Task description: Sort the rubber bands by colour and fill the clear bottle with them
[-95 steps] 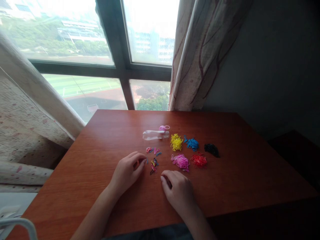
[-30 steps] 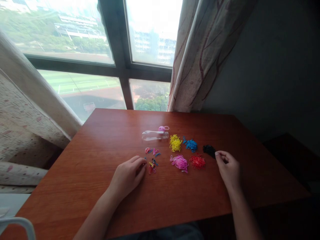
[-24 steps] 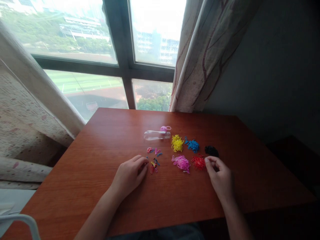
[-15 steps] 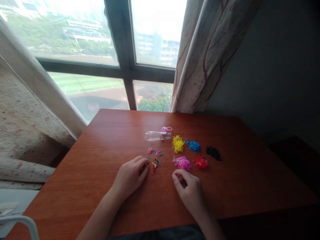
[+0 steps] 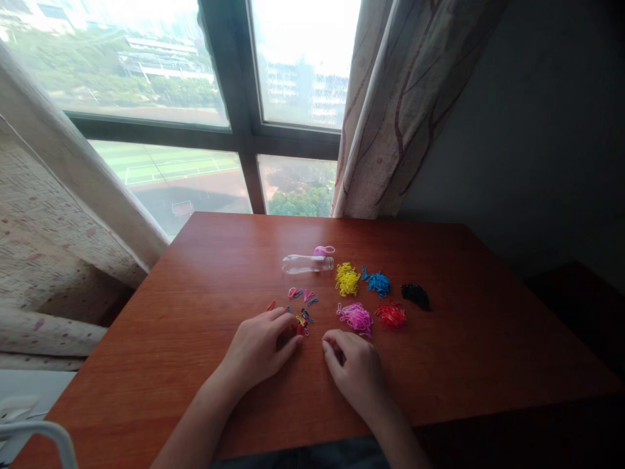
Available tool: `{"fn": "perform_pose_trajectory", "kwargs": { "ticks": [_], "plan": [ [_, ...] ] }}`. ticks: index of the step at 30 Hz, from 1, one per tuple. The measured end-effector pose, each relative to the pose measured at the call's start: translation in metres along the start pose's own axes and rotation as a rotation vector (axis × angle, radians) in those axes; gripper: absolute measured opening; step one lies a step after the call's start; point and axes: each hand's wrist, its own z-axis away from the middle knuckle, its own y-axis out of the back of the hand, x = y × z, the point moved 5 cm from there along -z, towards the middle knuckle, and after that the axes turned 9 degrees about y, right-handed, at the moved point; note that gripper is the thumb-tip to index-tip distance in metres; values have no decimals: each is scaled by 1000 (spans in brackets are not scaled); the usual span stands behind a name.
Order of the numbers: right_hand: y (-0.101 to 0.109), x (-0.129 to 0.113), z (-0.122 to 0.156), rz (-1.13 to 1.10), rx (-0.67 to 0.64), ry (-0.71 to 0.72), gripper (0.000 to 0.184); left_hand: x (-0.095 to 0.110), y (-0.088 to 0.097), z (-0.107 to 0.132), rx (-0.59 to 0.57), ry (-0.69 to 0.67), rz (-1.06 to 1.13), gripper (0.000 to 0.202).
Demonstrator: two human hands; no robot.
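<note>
My left hand (image 5: 263, 339) rests on the table, its thumb and index tips a little apart at a red piece of the mixed small plastic stitch markers (image 5: 305, 316). My right hand (image 5: 352, 359) is closed in a pinch, near side of the pink stitch markers (image 5: 356, 316); what its fingertips hold, if anything, cannot be made out. Between the hands and the bottle lie a few loose pink and blue markers (image 5: 307, 295). One red marker (image 5: 271, 305) lies just beyond my left knuckles.
Sorted heaps lie to the right: yellow markers (image 5: 347, 280), blue markers (image 5: 378, 283), red markers (image 5: 391, 315) and black markers (image 5: 415, 296). A clear bottle (image 5: 305, 264) lies on its side with a pink looped cap (image 5: 323, 251) behind it. The brown table (image 5: 205, 260) meets a window.
My left hand has moved right onto the mixed markers, uncovering the red one behind its knuckles. My right hand has shifted left, away from the pink heap, still pinched.
</note>
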Motion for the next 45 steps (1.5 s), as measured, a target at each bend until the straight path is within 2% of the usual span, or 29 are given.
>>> {"fn": "perform_pose_trajectory", "kwargs": {
  "ticks": [8,12,31,40,45],
  "plan": [
    [-1,1,1,-13,3,0,13,0,-5,-1,11,15,-33,11],
    [0,1,0,-14,2,0,14,-4,-6,-2,35,18,-21,18],
    [2,-1,0,0,4,7,15,-8,0,-2,96,71,-15,20],
    [0,0,0,-4,-5,1,15,-14,5,-2,178,156,15,22],
    [0,-1,0,11,-2,8,15,-6,4,-6,175,99,99,17]
  ]
}}
